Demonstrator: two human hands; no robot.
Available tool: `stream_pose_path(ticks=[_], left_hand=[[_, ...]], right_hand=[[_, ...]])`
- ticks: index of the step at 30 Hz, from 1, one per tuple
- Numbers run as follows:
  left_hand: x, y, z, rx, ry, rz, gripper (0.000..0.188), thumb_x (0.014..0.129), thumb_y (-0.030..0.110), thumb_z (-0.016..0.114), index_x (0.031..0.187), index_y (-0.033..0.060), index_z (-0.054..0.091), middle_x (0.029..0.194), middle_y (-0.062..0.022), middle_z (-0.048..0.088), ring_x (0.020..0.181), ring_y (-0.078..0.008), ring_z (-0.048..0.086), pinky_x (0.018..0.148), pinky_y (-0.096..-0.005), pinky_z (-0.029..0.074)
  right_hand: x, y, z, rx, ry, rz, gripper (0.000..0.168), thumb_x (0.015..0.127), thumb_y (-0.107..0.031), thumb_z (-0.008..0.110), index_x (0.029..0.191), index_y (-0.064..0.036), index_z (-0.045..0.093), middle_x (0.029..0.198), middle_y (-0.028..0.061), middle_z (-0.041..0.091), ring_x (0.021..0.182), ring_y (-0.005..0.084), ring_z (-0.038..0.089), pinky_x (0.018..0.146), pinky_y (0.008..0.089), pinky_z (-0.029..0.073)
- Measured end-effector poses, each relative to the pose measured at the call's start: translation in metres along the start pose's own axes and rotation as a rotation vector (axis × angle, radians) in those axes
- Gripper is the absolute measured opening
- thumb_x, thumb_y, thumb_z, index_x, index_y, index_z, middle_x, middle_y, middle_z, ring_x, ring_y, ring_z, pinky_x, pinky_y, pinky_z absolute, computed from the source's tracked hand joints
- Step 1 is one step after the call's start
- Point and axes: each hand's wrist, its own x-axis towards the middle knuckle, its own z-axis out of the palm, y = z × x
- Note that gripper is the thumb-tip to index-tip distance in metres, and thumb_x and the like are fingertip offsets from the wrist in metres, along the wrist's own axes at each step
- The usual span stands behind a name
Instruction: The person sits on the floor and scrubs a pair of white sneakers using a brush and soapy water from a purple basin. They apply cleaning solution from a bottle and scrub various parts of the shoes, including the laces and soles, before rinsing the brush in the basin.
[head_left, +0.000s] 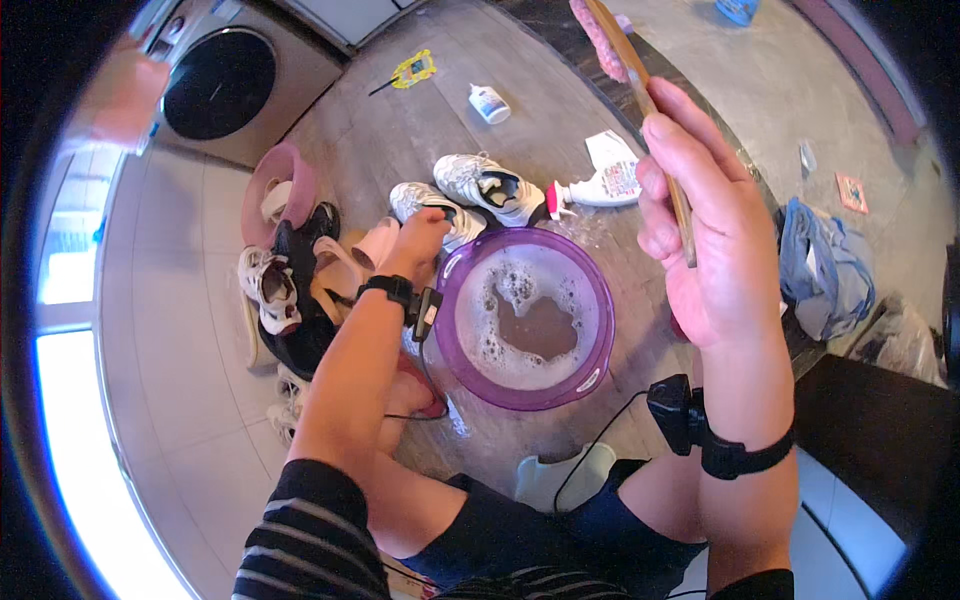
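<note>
Raised at the right, my right hand (705, 195) grips the wooden handle of a brush (630, 67) whose pinkish bristled head points up to the top edge. My left hand (421, 241) reaches to a pair of white sneakers (491, 191), beside the nearer shoe's opening; its fingers are partly hidden, and whether they touch the shoe I cannot tell. A purple basin (525, 397) of soapy, murky water stands on the floor in front of me. Behind its rim lies a white spray bottle with a red trigger (607, 184).
Several shoes (270, 289) and a pink basket (296, 176) stand at the left. A white bottle (489, 105) and a yellow-edged item (415, 69) lie farther off. Blue plastic bags (821, 262) are at the right, a washing machine (225, 82) at upper left. Part of a person's arm (120, 90) shows at upper left.
</note>
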Motion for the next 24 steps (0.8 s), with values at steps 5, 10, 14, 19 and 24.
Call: stream_pose_path(ticks=[5,10,14,19,24], left_hand=[[0.047,-0.038,0.051,0.209,0.089,-0.125,0.056,0.081,0.031,0.067,0.129,0.0050,0.056,0.118,-0.0221,0.066,0.112,-0.0354,0.062,0.096,-0.0396,0.048],[0.060,-0.050,0.077,0.563,-0.020,-0.147,0.056,0.086,0.048,0.055,0.124,0.0077,0.062,0.126,-0.0240,0.061,0.118,-0.0414,0.056,0.104,-0.0463,0.042],[0.058,-0.113,0.027,0.580,0.180,0.063,0.039,0.088,0.034,0.052,0.101,0.0016,0.068,0.106,-0.0261,0.066,0.101,-0.0450,0.062,0.090,-0.0498,0.048],[0.044,-0.058,-0.032,0.050,0.332,-0.042,0.032,0.089,0.030,0.061,0.092,-0.0012,0.068,0.083,-0.0159,0.068,0.074,-0.0237,0.061,0.070,-0.0396,0.048],[-0.012,-0.019,-0.115,-0.545,-0.017,-0.057,0.025,0.096,0.024,0.059,0.100,0.0003,0.068,0.087,0.0004,0.065,0.079,-0.0103,0.057,0.077,-0.0265,0.045]], right_hand=[[0.000,-0.001,-0.010,0.035,0.128,0.008,0.040,0.095,-0.018,0.062,0.132,-0.004,0.056,0.076,0.0003,0.056,0.051,0.0054,0.043,0.045,0.0203,0.031],[0.000,0.004,-0.003,0.000,0.107,-0.033,0.042,0.094,-0.016,0.063,0.133,-0.001,0.054,0.074,0.0005,0.056,0.052,0.0050,0.043,0.045,0.0203,0.030],[-0.003,0.010,0.009,0.067,0.043,0.042,0.045,0.094,-0.016,0.064,0.135,-0.001,0.052,0.073,0.0003,0.055,0.052,0.0050,0.042,0.046,0.0202,0.029],[-0.002,0.005,0.005,-0.024,0.061,0.044,0.049,0.093,-0.018,0.065,0.137,-0.003,0.051,0.077,0.0002,0.055,0.054,0.0049,0.042,0.047,0.0204,0.030],[-0.008,0.012,0.003,-0.058,-0.046,0.101,0.052,0.093,-0.017,0.065,0.139,-0.001,0.048,0.077,-0.0004,0.053,0.054,0.0045,0.042,0.047,0.0209,0.030]])
